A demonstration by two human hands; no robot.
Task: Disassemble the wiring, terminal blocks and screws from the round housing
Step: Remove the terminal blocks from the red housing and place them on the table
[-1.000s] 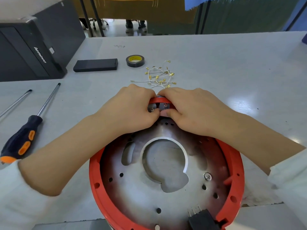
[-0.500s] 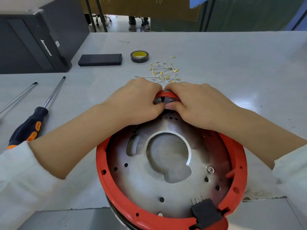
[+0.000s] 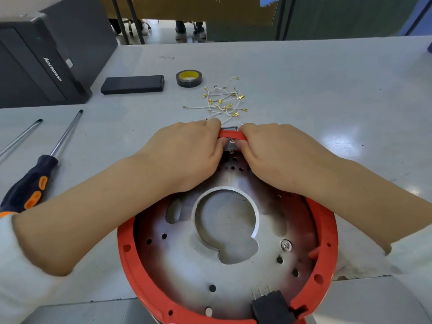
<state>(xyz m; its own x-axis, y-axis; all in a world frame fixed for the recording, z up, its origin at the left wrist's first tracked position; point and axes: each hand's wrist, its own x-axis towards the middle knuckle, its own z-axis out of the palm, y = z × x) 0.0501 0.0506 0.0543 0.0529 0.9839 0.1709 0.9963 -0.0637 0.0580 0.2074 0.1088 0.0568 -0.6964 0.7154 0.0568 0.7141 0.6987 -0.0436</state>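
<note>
- While both hands crowd the far edge of the round housing point(image 3: 228, 251), a red plastic ring around a perforated grey metal plate filling the lower centre of the frame, the biggest risk I'd guess at is the whole thing skidding or tipping on the pale grey table point(image 3: 327, 94), since nothing else appears to brace it.
- If the small metal terminal part point(image 3: 231, 146) wedged under the rim at centre frame lets go suddenly, it could well spring off towards the loose pile of white wires with gold crimp ends point(image 3: 222, 101) just beyond the hands, or nick a fingertip.
- Forcing it by hand may also crack the red rim where the fingers bear on it; the black-and-orange-handled screwdriver point(image 3: 30, 185) lies unused at the left edge.
- Remaining work looks real: a black plug block point(image 3: 272, 307) sits at the bottom rim and a silver screw point(image 3: 285, 245) on the plate at lower right.
- Left hand point(image 3: 184, 155): knuckles up, fingers curled over the rim from the left, gripping the rim and seemingly pinching the terminal part.
- Right hand point(image 3: 278, 155): mirrored from the right, fingers hooked over the same stretch of rim, thumb tucked below; its fingertips are hidden, so exactly what they pinch I cannot tell.
</note>
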